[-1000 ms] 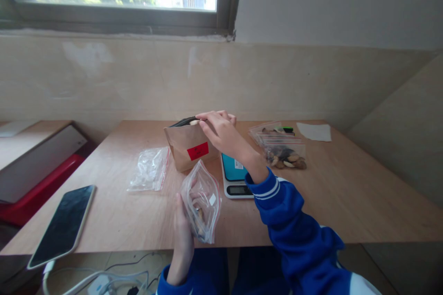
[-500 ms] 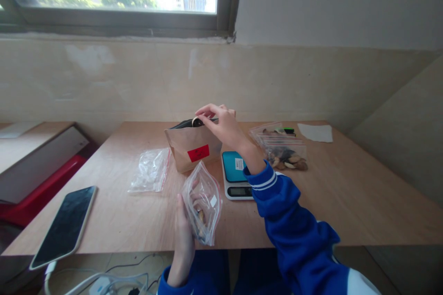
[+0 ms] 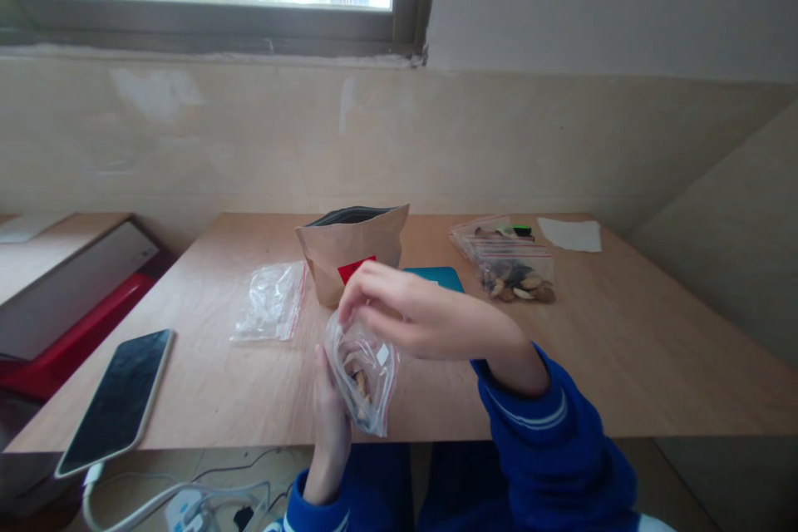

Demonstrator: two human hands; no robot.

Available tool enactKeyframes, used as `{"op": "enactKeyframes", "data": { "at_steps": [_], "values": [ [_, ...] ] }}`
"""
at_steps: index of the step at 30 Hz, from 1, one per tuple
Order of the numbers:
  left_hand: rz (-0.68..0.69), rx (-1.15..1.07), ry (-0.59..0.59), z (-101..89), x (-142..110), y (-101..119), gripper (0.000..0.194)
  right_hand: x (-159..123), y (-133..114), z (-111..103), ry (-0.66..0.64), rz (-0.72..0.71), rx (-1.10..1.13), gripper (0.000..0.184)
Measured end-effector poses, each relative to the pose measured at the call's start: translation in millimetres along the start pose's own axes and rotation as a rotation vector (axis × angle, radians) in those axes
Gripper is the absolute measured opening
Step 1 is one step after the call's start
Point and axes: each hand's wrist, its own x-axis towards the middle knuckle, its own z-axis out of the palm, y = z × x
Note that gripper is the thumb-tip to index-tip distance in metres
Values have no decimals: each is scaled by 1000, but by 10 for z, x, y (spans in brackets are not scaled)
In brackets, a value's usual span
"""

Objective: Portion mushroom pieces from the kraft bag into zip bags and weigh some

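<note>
My left hand (image 3: 329, 424) stands upright below the table edge, gripping a clear zip bag (image 3: 365, 382) with red edges and pieces of nut inside. My right hand (image 3: 417, 318) hangs curled over the bag's mouth, fingertips at its top edge; whether they pinch anything is hidden. Behind them stands a kraft paper bag (image 3: 352, 245) with a black lining and a red label (image 3: 355, 268), which my right fingers partly cover. My right hand also hides most of a kitchen scale with a teal top (image 3: 435, 275).
A zip bag of mixed nuts (image 3: 514, 270) lies at the back right, near a white paper sheet (image 3: 570, 234). A flat clear zip bag (image 3: 270, 303) lies left of centre. A smartphone (image 3: 115, 391) with a white cable sits at the front left.
My right hand has left the paper bag's mouth and moved down and toward me, over the zip bag. It now covers the scale's display. My left hand has barely moved.
</note>
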Motion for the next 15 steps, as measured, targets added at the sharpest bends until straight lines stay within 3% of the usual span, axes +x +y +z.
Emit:
{"op": "enactKeyframes", "data": {
  "at_steps": [3, 5, 9, 15],
  "values": [
    [7, 69, 37, -75, 14, -51, 59, -72, 16, 240, -265, 27, -183, 19],
    [20, 137, 49, -131, 20, -71, 64, -85, 85, 413, -334, 31, -290, 17],
    [43, 204, 118, -167, 7, -58, 58, -105, 217, 655, -268, -44, -366, 19],
    [18, 180, 131, -201, 21, -52, 48, -120, 321, 755, -281, -101, -379, 14]
  ]
}}
